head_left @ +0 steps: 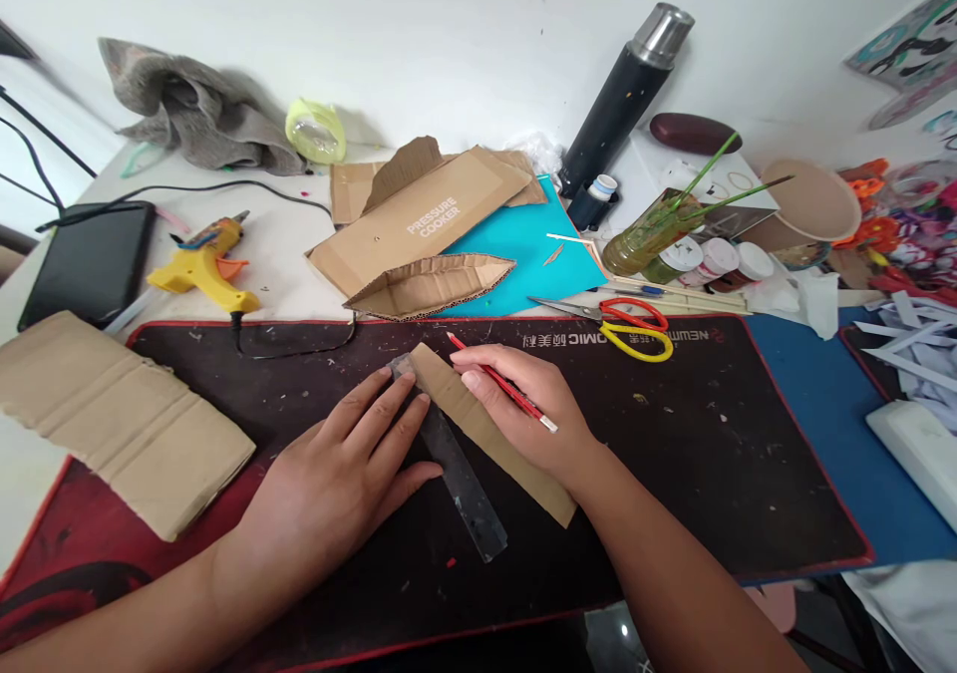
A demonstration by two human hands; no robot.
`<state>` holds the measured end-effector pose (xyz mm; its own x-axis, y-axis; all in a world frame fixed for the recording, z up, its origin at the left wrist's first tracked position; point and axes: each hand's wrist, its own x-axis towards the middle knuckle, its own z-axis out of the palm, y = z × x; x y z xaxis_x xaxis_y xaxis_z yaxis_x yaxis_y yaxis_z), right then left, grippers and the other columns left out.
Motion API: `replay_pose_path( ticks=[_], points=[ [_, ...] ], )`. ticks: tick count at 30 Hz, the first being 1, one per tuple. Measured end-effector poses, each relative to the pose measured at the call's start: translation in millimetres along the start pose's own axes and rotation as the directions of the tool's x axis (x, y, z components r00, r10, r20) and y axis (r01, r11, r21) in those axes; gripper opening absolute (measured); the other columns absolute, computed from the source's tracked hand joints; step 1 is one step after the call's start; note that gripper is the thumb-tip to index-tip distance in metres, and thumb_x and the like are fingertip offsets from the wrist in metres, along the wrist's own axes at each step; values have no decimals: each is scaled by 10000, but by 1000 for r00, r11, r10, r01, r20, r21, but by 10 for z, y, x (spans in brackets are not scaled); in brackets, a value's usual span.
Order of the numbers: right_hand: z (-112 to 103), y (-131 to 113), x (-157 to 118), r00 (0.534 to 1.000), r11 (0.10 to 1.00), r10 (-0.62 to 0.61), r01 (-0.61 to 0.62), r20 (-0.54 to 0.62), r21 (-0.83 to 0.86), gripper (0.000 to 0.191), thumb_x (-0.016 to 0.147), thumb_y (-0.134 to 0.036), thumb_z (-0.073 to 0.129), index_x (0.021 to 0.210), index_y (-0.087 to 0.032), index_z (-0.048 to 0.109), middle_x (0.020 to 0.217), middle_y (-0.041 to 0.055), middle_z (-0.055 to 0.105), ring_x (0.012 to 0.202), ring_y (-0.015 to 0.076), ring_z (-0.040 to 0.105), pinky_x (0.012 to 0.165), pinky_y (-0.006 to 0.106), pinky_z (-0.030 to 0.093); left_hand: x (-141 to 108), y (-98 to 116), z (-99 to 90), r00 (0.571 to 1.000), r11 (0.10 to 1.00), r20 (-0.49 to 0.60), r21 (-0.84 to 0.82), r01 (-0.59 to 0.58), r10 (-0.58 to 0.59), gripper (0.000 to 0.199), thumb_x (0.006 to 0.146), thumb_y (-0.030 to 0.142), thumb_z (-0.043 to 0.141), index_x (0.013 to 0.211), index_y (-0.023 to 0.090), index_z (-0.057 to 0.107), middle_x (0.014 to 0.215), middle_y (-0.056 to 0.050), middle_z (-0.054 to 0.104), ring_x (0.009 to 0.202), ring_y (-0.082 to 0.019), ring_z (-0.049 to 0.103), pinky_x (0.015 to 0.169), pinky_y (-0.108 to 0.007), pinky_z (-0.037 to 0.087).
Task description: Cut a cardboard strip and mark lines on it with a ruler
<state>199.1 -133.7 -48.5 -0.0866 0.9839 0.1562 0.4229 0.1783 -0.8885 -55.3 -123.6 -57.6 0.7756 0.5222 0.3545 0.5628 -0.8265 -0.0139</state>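
A narrow cardboard strip (478, 419) lies slanted on the black mat, with a dark translucent ruler (465, 489) along its left side. My left hand (336, 464) lies spread, its fingertips on the ruler's upper end. In my right hand (530, 409) is a red pencil (504, 384), pinched between thumb and fingers, its tip pointing up and left above the strip's upper part. The hand rests over the strip and hides some of it. Just beyond both hands sits a boat-shaped cardboard piece (434, 287).
Scissors (635, 329) lie right of the boat shape. A yellow glue gun (205, 264) and folded cardboard (127, 414) are at the left. Behind stand a black flask (617, 105) and a jar (643, 239) with green sticks. More cardboard (419, 214) rests on a blue sheet (557, 254).
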Motion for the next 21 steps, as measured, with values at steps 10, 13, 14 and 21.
replay_pose_path(
  ticks=[10,13,14,21],
  points=[
    [-3,-10,1,1000,1000,-1,1,-2,11,211,1116,-305,623,1228,-289,801,1243,31,850,1153,219,807,1038,363,628,27,5,-12,999,999,8,35,-32,32,537,1135,486,553,1438,61,675,1478,-206,724,1411,-427,657,1111,-548,608],
    [-2,0,1,1000,1000,-8,8,-1,5,210,1117,-304,623,1235,-284,796,1246,31,848,1155,214,805,1043,356,625,22,6,2,1000,1000,13,16,-24,24,543,1130,486,566,1451,60,667,1490,-214,714,1482,-430,602,1170,-548,573],
    [-2,3,1,1000,1000,-11,11,0,3,209,1117,-299,624,1235,-282,796,1247,31,848,1156,212,805,1045,353,623,18,7,8,1000,1000,13,9,-17,17,543,1130,490,564,1454,66,665,1498,-214,708,1493,-423,595,1179,-541,569],
    [6,19,-5,1000,1000,-30,30,-8,0,208,1118,-291,628,1233,-264,799,1247,37,849,1159,207,804,1042,338,618,7,6,29,1000,1000,16,-9,-5,5,557,1137,509,538,1459,72,659,1562,-233,658,1486,-409,607,1163,-529,580]
  ],
)
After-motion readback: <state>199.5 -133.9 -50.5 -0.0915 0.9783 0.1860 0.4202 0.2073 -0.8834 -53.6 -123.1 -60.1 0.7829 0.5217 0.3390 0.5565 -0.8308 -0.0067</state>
